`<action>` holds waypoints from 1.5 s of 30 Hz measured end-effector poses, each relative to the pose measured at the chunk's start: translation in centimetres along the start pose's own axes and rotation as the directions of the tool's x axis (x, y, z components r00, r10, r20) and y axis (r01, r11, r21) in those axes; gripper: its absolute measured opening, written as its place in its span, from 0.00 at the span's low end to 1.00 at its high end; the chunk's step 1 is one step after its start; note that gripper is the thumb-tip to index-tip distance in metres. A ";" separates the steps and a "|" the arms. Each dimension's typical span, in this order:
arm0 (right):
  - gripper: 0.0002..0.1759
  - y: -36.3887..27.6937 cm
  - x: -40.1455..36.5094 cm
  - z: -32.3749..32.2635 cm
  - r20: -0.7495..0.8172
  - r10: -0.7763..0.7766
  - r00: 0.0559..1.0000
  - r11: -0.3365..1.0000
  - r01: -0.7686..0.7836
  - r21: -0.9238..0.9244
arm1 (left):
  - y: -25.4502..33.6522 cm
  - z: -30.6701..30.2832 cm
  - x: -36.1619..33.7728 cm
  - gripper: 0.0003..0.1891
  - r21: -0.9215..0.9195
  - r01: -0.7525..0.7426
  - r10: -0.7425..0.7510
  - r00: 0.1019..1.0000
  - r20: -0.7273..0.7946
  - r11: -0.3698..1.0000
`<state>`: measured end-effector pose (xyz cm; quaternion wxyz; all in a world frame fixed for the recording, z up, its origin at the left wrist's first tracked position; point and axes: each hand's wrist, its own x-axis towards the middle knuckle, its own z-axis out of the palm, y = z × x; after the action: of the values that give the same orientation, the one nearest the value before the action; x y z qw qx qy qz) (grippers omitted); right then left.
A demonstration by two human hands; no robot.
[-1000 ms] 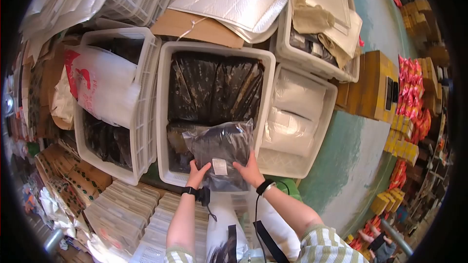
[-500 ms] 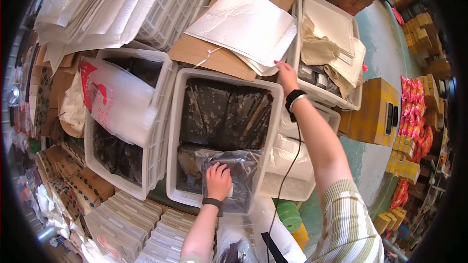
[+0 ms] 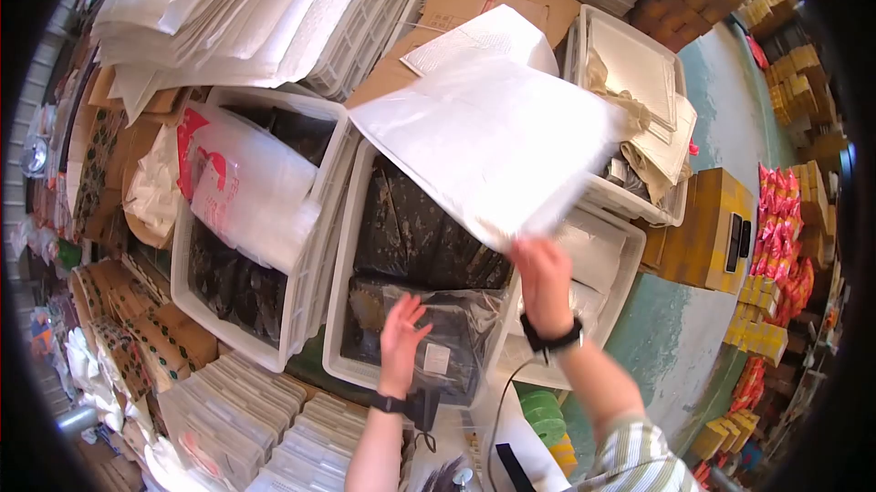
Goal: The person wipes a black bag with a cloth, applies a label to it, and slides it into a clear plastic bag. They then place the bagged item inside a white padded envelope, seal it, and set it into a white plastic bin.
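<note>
Right fingers (image 3: 534,259) on glossy white sheet (image 3: 497,141)

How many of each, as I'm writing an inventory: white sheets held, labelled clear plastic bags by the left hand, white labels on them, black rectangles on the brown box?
Large white rectangular sheet in right hand: 1
Labelled clear plastic bag near left hand: 1
White square label on bag: 1
Black flat rectangles on brown cardboard box: 2
Total: 5
</note>
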<state>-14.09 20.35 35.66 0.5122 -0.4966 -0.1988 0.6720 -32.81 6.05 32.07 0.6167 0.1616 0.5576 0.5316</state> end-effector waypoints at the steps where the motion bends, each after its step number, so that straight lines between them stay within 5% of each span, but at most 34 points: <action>1: 0.05 0.1 -3.6 -1.0 -0.063 0.039 0.997 0.997 -0.044 -0.065 | 1.3 0.6 0.9 0.40 -0.191 0.016 -0.011 1.000 0.029 0.981; 3: 0.06 1.1 -9.4 -3.7 -0.214 0.041 0.976 0.994 -0.062 -0.093 | 3.1 1.0 3.1 0.44 -0.502 0.083 -0.095 0.995 0.001 0.861; 5: 0.13 2.3 -14.1 -7.9 -0.305 0.027 0.952 0.890 -0.162 -0.427 | 4.2 1.2 5.0 0.42 -0.578 0.130 -0.175 0.984 -0.022 0.806; 8: 0.17 4.0 -19.0 -11.5 -0.245 0.172 0.954 0.814 -0.278 -0.510 | 2.6 1.3 6.3 0.42 -0.315 0.251 -0.249 0.967 0.049 0.915; 9: 0.17 4.7 -20.3 -12.3 -0.196 0.248 0.949 0.791 -0.315 -0.524 | 2.1 3.1 6.2 0.45 -0.134 0.350 -0.369 0.915 -0.161 0.927; 11: 0.15 7.0 -22.3 -13.5 -0.172 0.393 0.903 0.755 -0.424 -0.501 | -4.9 3.1 6.8 0.50 0.418 0.377 -0.228 0.903 -0.364 0.826; 13: 0.14 8.2 -23.7 -14.2 -0.195 0.492 0.849 0.753 -0.527 -0.394 | -7.2 4.2 5.8 0.53 0.757 0.562 -0.081 0.817 -0.571 0.333; 16: 0.05 9.8 -24.1 -14.7 -0.260 0.515 0.817 0.833 -0.548 -0.071 | -8.4 2.5 5.8 0.55 0.800 0.528 0.107 0.812 -0.574 0.285; 19: 0.08 9.1 -24.6 -16.1 -0.354 0.384 0.853 0.776 -0.506 -0.377 | -7.5 0.2 6.6 0.53 0.799 0.524 0.143 0.803 -0.579 0.293; 20: 0.20 9.8 -24.5 -16.8 -0.354 0.359 0.864 0.757 -0.491 -0.432 | -7.1 -0.8 7.0 0.50 0.774 0.540 0.135 0.785 -0.605 0.331; 23: 0.20 12.4 -22.6 -20.1 -0.387 0.304 0.870 0.828 -0.443 -0.344 | -7.1 -4.1 8.6 0.36 0.817 0.463 0.093 0.849 -0.520 0.342; 24: 0.22 12.5 -21.3 -20.7 -0.395 0.430 0.812 0.789 -0.551 -0.274 | -6.8 -4.9 8.6 0.31 0.848 0.415 0.073 0.884 -0.461 0.330; 25: 0.19 12.8 -20.3 -22.5 -0.462 0.511 0.725 0.602 -0.685 -0.410 | -6.8 -5.4 8.2 0.27 0.874 0.309 0.177 0.902 -0.394 0.375; 27: 0.16 14.8 -19.3 -22.9 -0.308 0.405 0.861 0.565 -0.501 -0.656 | -4.9 -5.2 6.5 0.19 0.905 0.066 0.393 0.886 -0.247 0.421; 28: 0.16 15.1 -19.0 -22.0 -0.272 0.375 0.886 0.582 -0.453 -0.675 | -4.1 -5.7 4.8 0.16 0.913 -0.127 0.617 0.772 -0.154 0.387; 29: 0.15 15.0 -18.7 -20.1 -0.239 0.348 0.907 0.593 -0.410 -0.693 | -3.3 -7.0 3.0 0.17 0.914 -0.153 0.713 0.679 -0.178 0.374; 30: 0.15 14.4 -18.6 -18.0 -0.212 0.325 0.922 0.598 -0.374 -0.709 | -2.5 -8.3 0.7 0.19 0.910 -0.079 0.725 0.633 -0.270 0.408; 31: 0.14 13.1 -18.2 -15.1 -0.184 0.384 0.905 0.637 -0.404 -0.656 | -1.3 -10.8 -1.5 0.21 0.864 0.067 0.611 0.680 -0.406 0.500; 32: 0.13 12.3 -17.8 -12.6 -0.138 0.419 0.898 0.609 -0.390 -0.691 | -0.7 -12.8 -3.2 0.26 0.896 0.159 0.674 0.608 -0.420 0.414; 33: 0.12 13.0 -17.8 -11.7 -0.068 0.410 0.909 0.595 -0.323 -0.736 | 0.3 -14.0 -4.2 0.32 0.966 0.226 0.810 0.538 -0.232 0.127; 35: 0.14 12.8 -17.5 -7.9 0.030 0.443 0.896 0.514 -0.227 -0.827 | 2.8 -13.0 -6.4 0.39 0.960 0.223 0.770 0.579 -0.269 0.167; 37: 0.14 14.0 -17.4 -5.8 0.137 0.458 0.878 0.542 -0.154 -0.826 | 3.2 -10.2 -7.9 0.44 0.985 0.049 0.522 0.843 -0.130 0.166; 39: 0.14 15.4 -18.2 -4.0 0.220 0.425 0.878 0.650 -0.127 -0.749 | 1.6 -6.0 -8.0 0.49 0.882 -0.129 0.268 0.963 0.004 0.453; 42: 0.13 17.5 -19.2 -3.7 0.290 0.370 0.883 0.791 -0.136 -0.596 | -2.9 -3.2 -6.5 0.49 0.922 -0.106 0.231 0.973 0.019 0.373; 44: 0.13 16.6 -19.1 -4.1 0.237 0.453 0.859 0.766 -0.239 -0.596 | -4.1 -1.9 -5.1 0.44 0.970 0.013 0.118 0.992 -0.043 0.242; 45: 0.13 16.1 -19.1 -4.4 0.208 0.497 0.842 0.747 -0.294 -0.597 | -5.8 -2.4 -4.5 0.40 0.979 -0.044 0.150 0.989 0.014 0.198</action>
<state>-18.54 -4.06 30.13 0.1485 -0.5223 -0.3576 0.7598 -31.23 -0.86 28.97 0.3181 0.5261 0.7817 0.1048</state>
